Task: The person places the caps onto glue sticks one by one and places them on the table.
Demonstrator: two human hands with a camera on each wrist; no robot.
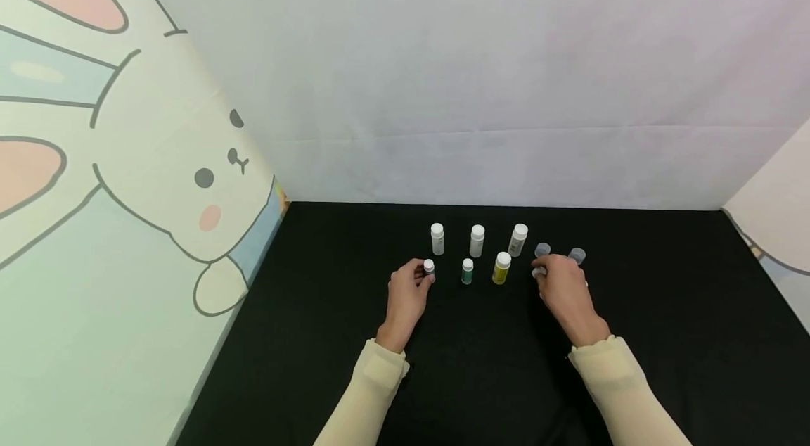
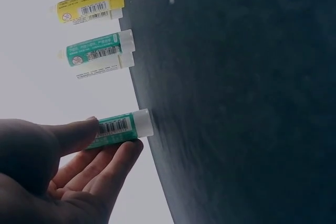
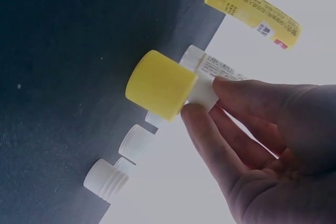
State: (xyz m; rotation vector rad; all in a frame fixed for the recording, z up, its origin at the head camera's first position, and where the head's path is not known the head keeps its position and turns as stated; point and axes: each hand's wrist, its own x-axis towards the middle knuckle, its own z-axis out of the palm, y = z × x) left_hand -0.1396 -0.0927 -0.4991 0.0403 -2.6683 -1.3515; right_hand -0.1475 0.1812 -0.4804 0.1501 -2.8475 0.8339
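Note:
My left hand (image 1: 403, 295) holds a green-labelled glue stick (image 2: 123, 131) upright between thumb and fingers, its white lower end close to the tabletop. To the right stand another green glue stick (image 1: 467, 273) and a yellow one (image 1: 500, 270), both white on top. At the right end of this row my right hand (image 1: 565, 295) pinches a small yellow cap-like piece (image 3: 160, 85) by its white part, with the yellow end toward the table. From the head view, that piece is mostly hidden by the fingers.
Behind the front row, three white glue sticks (image 1: 477, 242) stand upright. Translucent caps (image 1: 576, 255) lie near my right hand, and white cap-like pieces (image 3: 137, 141) show beside it in the right wrist view. A black cloth (image 1: 304, 333) covers the table; pale walls rise around it.

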